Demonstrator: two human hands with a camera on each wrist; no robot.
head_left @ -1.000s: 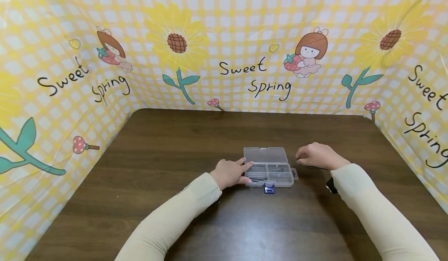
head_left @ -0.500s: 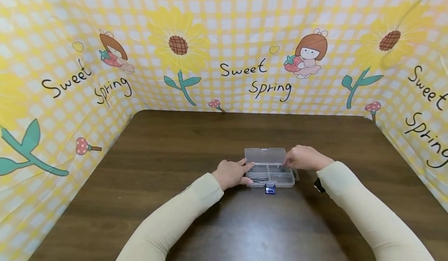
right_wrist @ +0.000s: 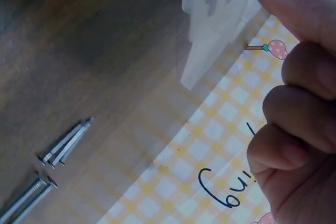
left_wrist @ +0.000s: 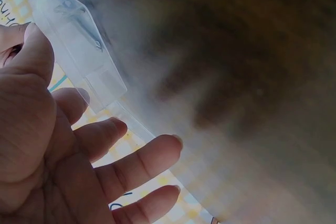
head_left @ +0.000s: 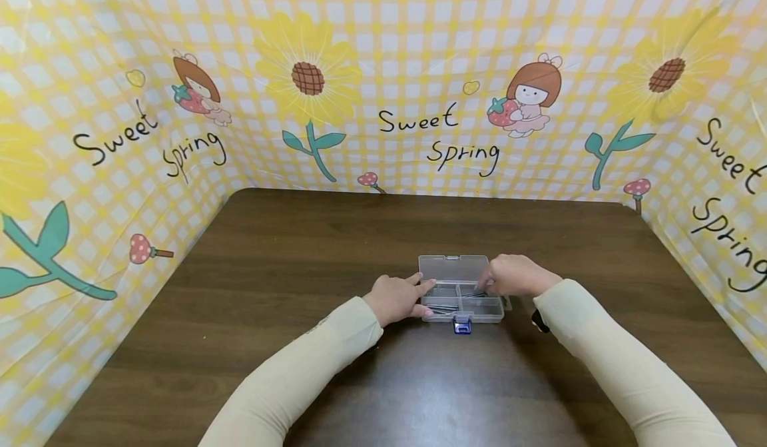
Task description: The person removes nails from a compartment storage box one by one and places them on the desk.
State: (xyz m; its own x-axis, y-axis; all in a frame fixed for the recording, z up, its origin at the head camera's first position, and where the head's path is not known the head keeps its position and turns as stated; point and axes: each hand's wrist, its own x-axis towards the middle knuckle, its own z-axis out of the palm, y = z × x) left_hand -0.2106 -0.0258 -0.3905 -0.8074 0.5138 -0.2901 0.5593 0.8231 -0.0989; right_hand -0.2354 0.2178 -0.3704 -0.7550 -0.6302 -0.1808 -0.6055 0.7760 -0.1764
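Head, box: clear divided box [head_left: 487, 318] on brown table [head_left: 287, 254], lid [head_left: 453, 268] swung open at far side, blue latch [head_left: 462, 326] near side.
Head, nails: I see some in the near-left compartment [head_left: 442, 310], more far right.
Head, left hand: my left hand [head_left: 392, 298] touches the box's left side, fingers spread.
Head, right hand: my right hand [head_left: 518, 275], fingertips at far-right compartment.
Left wrist, fingers: apart, slightly bent, beside box.
Right wrist, fingers: three curled, one reaching to box; can't tell if anything's pinched.
Right wrist, loose nails: three short nails [right_wrist: 67, 142], two longer nails [right_wrist: 32, 203] on table.
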